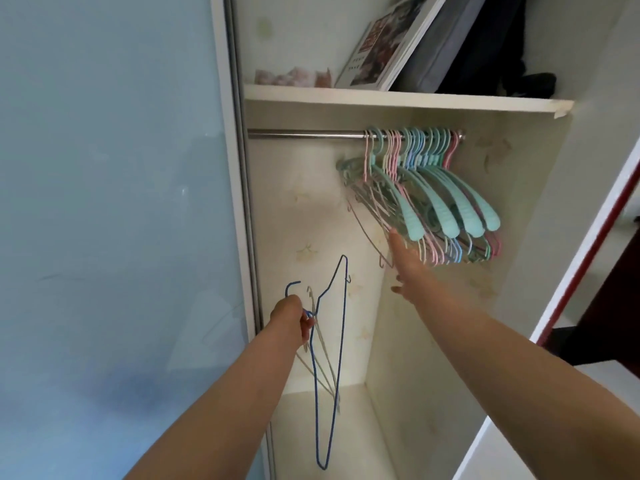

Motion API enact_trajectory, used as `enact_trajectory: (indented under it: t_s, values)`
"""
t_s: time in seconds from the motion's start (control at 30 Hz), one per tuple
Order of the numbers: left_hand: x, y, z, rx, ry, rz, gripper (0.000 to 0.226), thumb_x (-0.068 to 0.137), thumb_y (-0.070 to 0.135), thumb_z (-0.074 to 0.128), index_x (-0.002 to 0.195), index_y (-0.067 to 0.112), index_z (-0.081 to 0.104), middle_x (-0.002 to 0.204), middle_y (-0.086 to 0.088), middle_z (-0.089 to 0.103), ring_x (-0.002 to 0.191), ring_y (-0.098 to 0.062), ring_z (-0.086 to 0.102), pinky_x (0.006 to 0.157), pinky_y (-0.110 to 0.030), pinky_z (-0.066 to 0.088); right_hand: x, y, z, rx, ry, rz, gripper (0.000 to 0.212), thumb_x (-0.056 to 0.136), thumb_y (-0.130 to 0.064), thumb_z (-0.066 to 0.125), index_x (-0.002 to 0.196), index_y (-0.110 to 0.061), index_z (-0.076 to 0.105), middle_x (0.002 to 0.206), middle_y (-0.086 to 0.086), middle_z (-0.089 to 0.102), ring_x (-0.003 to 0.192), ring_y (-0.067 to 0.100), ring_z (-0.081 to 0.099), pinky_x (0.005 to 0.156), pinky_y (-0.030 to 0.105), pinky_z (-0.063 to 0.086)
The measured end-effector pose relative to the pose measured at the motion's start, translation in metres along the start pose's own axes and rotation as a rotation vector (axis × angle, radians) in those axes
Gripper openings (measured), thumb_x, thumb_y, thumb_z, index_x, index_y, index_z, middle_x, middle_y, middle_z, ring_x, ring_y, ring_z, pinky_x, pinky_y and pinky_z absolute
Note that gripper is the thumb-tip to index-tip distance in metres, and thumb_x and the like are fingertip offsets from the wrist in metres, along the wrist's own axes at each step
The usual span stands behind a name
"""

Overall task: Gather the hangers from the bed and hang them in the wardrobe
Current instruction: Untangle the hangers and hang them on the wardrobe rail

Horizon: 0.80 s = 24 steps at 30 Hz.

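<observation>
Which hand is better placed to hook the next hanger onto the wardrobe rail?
Probably the right hand: it is open, empty and already up by the hung hangers under the rail. The left hand is lower, gripping the blue hanger and pale ones.

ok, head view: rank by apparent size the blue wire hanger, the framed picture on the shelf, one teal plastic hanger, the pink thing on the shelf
1. blue wire hanger, though it is nearest the camera
2. framed picture, cut off by the frame's top edge
3. teal plastic hanger, partly hidden by its neighbours
4. pink thing
</observation>
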<state>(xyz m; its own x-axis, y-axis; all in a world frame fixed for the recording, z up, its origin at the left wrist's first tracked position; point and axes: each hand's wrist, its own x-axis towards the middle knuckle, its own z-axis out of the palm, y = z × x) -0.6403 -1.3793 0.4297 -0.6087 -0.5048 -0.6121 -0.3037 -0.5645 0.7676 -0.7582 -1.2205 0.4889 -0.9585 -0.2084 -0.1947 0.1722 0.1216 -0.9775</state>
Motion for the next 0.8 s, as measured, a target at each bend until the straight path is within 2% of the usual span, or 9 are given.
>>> enact_trajectory:
  t_s: [0.07, 0.2, 0.3, 0.4, 0.5, 0.57, 0.67, 0.73, 0.8]
  values:
    - [-0.001, 0.000, 0.002, -0.059, 0.000, 0.002, 0.029, 0.093, 0.011, 0.032, 0.066, 0.009, 0.041, 0.029, -0.003, 0.041, 0.018, -0.012, 0.039, 0.038, -0.014, 0.029, -0.025, 0.044, 0.008, -0.249, 0.091, -0.159, 0.095, 0.082, -0.069, 0.050, 0.150, -0.010, 0.021, 0.155, 0.012, 0.026, 0.140, 0.030, 0.029, 0.114, 0.044, 0.027]
    - [-0.001, 0.001, 0.009, -0.231, -0.017, -0.023, 0.026, 0.094, 0.013, 0.030, 0.071, 0.007, 0.041, 0.057, -0.006, 0.044, 0.023, -0.015, 0.043, 0.033, -0.010, 0.034, -0.079, 0.151, 0.029, -0.869, -0.288, -0.105, 0.126, 0.067, -0.080, 0.056, 0.152, -0.014, -0.010, 0.160, 0.008, -0.010, 0.148, 0.029, 0.005, 0.119, 0.044, 0.015]
    - [-0.009, 0.008, 0.013, -0.358, -0.030, -0.085, 0.028, 0.096, 0.018, 0.038, 0.070, 0.007, 0.042, 0.065, -0.007, 0.041, 0.047, -0.019, 0.042, 0.037, -0.016, 0.039, -0.081, 0.200, 0.028, -0.998, -0.299, -0.032, 0.132, 0.068, -0.066, 0.069, 0.148, -0.020, -0.025, 0.157, 0.006, -0.023, 0.145, 0.034, 0.017, 0.112, 0.042, 0.028]
    - [-0.013, 0.015, 0.011, -0.377, -0.003, -0.088, 0.031, 0.097, 0.016, 0.038, 0.068, 0.006, 0.040, 0.066, -0.009, 0.040, 0.051, -0.017, 0.037, 0.046, -0.022, 0.038, -0.075, 0.216, 0.017, -0.976, -0.223, -0.010, 0.097, 0.088, -0.031, 0.059, 0.150, -0.010, -0.012, 0.155, 0.009, 0.016, 0.130, 0.026, 0.044, 0.095, 0.029, 0.038]
    - [-0.006, 0.014, 0.007, -0.332, 0.019, -0.043, 0.029, 0.095, 0.029, 0.047, 0.078, 0.005, 0.045, 0.070, -0.006, 0.043, 0.050, -0.014, 0.040, 0.039, -0.018, 0.041, -0.074, 0.214, 0.012, -0.846, -0.124, 0.010, 0.052, 0.096, -0.031, 0.046, 0.142, -0.011, 0.033, 0.120, 0.011, 0.061, 0.105, 0.025, 0.059, 0.084, 0.026, 0.042]
    - [-0.007, 0.009, 0.005, -0.259, 0.031, -0.010, 0.060, 0.077, 0.063, 0.064, 0.101, 0.009, 0.051, 0.087, -0.003, 0.049, 0.056, -0.012, 0.045, 0.041, -0.018, 0.044, -0.074, 0.198, 0.008, -0.723, -0.098, 0.038, 0.047, 0.093, -0.044, 0.052, 0.129, -0.013, 0.051, 0.110, 0.008, 0.064, 0.098, 0.023, 0.062, 0.078, 0.024, 0.045]
    - [-0.015, 0.003, 0.004, -0.171, 0.051, 0.048, 0.108, 0.058, 0.085, 0.061, 0.137, 0.013, 0.042, 0.107, -0.001, 0.049, 0.072, -0.012, 0.049, 0.053, -0.020, 0.046, -0.077, 0.167, 0.001, -0.360, -0.158, 0.119, 0.045, 0.084, -0.053, 0.063, 0.098, -0.010, 0.062, 0.075, 0.005, 0.054, 0.048, 0.013, 0.044, 0.043, 0.020, 0.030]
    - [-0.017, 0.000, 0.001, -0.150, 0.054, 0.082, 0.109, 0.065, 0.085, 0.054, 0.144, 0.012, 0.036, 0.111, -0.003, 0.050, 0.081, -0.013, 0.052, 0.058, -0.020, 0.045, -0.077, 0.143, 0.001, -0.230, -0.173, 0.095, 0.049, 0.081, -0.057, 0.064, 0.083, -0.008, 0.060, 0.074, 0.007, 0.051, 0.044, 0.012, 0.034, 0.041, 0.019, 0.022]
    - [-0.017, 0.000, -0.002, -0.177, 0.056, 0.074, 0.099, 0.072, 0.082, 0.049, 0.139, 0.011, 0.041, 0.116, -0.003, 0.050, 0.086, -0.014, 0.053, 0.064, -0.021, 0.045, -0.072, 0.110, 0.007, -0.140, -0.166, 0.063, 0.054, 0.082, -0.061, 0.059, 0.086, -0.007, 0.061, 0.079, 0.007, 0.057, 0.046, 0.011, 0.033, 0.041, 0.019, 0.022]
